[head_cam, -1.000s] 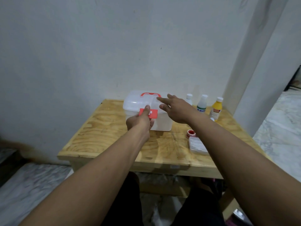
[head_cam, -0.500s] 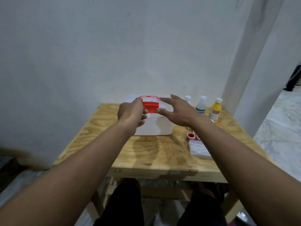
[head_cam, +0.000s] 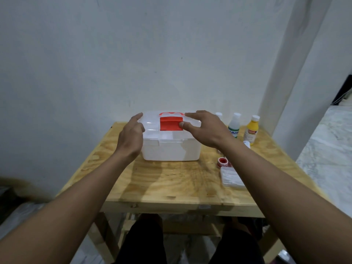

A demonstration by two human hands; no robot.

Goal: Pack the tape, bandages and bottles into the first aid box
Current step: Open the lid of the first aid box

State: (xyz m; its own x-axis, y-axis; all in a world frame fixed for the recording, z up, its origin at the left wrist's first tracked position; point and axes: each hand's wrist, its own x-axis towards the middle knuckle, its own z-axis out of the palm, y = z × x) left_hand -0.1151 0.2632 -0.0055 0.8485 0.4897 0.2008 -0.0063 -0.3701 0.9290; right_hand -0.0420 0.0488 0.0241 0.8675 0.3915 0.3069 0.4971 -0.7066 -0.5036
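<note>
On the pale plywood tabletop (head_cam: pixel 171 183) the translucent white plastic first aid box (head_cam: pixel 171 147) with its flipped-up red latch (head_cam: pixel 170 123) looks light and slippery, so both spread, empty hands, left hand (head_cam: pixel 131 136) and right hand (head_cam: pixel 204 128), should take the lid's edges.

**Both hands spread, arms reaching forward**

Both bare forearms stretch forward from the lower corners and converge toward the middle. The left hand (head_cam: pixel 131 138) is held with its back to the camera, fingers loosely curled and index finger extended forward. The right hand (head_cam: pixel 204 128) is palm down, fingers spread wide and thumb pointing inward. Neither hand grips anything.
</note>
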